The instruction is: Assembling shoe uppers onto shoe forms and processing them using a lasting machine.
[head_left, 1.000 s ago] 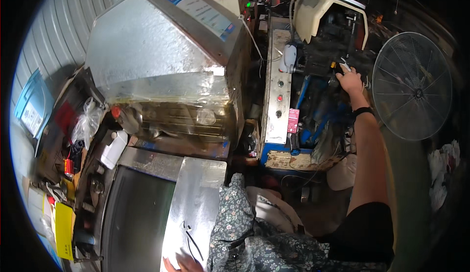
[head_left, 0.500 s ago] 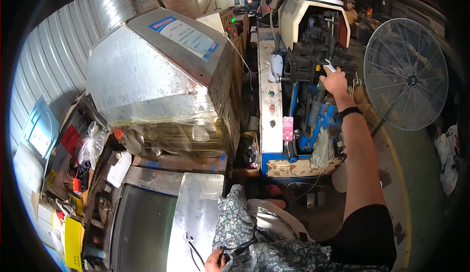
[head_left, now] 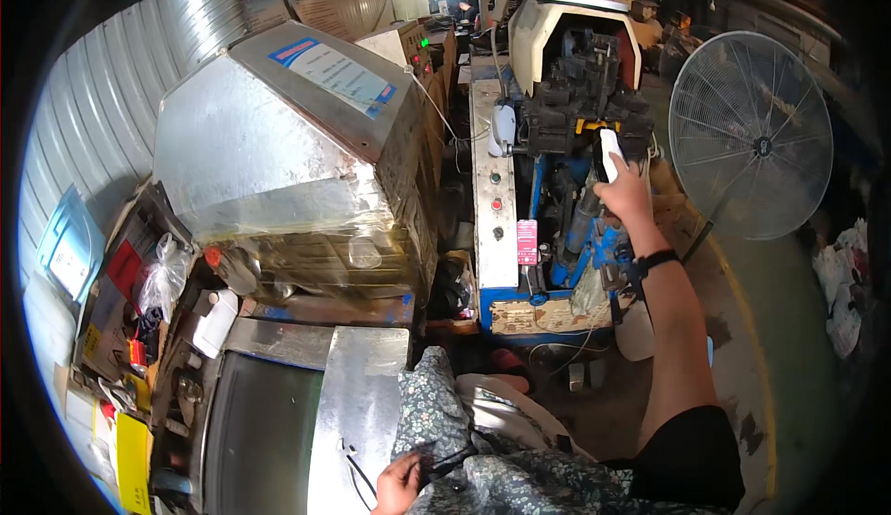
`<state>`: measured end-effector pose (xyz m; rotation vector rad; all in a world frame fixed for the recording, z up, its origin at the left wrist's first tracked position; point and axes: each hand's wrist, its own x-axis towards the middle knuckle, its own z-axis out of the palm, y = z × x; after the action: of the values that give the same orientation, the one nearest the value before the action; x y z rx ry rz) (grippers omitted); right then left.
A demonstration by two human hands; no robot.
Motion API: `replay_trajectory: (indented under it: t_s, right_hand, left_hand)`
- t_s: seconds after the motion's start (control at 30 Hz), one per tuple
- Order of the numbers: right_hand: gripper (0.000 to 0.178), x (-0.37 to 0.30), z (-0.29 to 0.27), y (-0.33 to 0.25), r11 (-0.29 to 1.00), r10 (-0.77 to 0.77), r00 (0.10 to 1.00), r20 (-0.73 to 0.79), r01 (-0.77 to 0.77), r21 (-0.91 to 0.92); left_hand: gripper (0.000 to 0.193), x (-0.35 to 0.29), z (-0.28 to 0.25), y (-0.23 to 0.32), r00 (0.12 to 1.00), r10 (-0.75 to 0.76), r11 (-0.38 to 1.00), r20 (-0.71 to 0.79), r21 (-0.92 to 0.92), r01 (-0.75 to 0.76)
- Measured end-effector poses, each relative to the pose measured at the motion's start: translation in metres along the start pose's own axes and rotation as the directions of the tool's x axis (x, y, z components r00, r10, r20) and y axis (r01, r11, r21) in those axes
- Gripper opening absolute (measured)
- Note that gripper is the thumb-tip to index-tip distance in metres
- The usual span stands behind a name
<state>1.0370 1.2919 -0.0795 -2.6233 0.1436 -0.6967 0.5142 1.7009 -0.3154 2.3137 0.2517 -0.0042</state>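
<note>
My right hand (head_left: pixel 627 190) is closed on the lower end of a long, narrow white piece (head_left: pixel 611 155) with a dark side, roughly shoe-shaped. Its upper end is at the dark metal jaws of a machine (head_left: pixel 575 97), just below a yellow part (head_left: pixel 588 126). Whether the piece touches the jaws I cannot tell. Low in the view, my left hand (head_left: pixel 399 483) has its fingers curled at the floral apron (head_left: pixel 434 408), beside something dark that I cannot make out. A metal sheet (head_left: pixel 357 404) lies just left of that hand.
A metal hood with a duct (head_left: pixel 269 135) stands at left over a dark conveyor belt (head_left: pixel 264 422). The machine's white panel (head_left: pixel 496 227) carries buttons. A large round fan (head_left: pixel 752 135) stands at right. Far left is a cluttered shelf (head_left: pixel 153 376) with a white bottle (head_left: pixel 216 322).
The white piece has come away from deeper in the jaws, toward me, and more of it shows. My right hand has drawn back with it. The whole view has shifted slightly.
</note>
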Motion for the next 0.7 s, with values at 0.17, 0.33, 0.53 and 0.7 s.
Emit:
replay_trajectory:
  t_s: [0.17, 0.33, 0.53, 0.7]
  right_hand:
    - [0.069, -0.118, 0.000, -0.022, 0.909, -0.342, 0.861, -0.376, 0.404, 0.099]
    - [0.081, -0.298, 0.002, -0.085, 0.612, -0.610, 0.776, -0.159, 0.589, 0.528]
    - [0.103, -0.434, 0.053, -0.099, 0.552, -0.647, 0.457, 0.611, -0.272, 0.788]
    - [0.048, -0.445, 0.097, -0.095, 0.619, -0.730, 0.460, 0.505, 0.133, 0.774]
  left_hand:
    - [0.026, 0.058, -0.058, 0.089, 0.979, 0.201, 0.953, -0.046, -0.224, -0.206]
    - [0.069, 0.139, -0.059, 0.137, 0.953, 0.181, 0.734, -0.242, -0.612, -0.294]
    - [0.056, 0.136, -0.023, 0.090, 0.941, -0.287, 0.526, -0.177, -0.851, 0.000]
    - [0.053, 0.105, 0.003, 0.047, 0.976, -0.085, 0.697, -0.200, -0.712, -0.084]
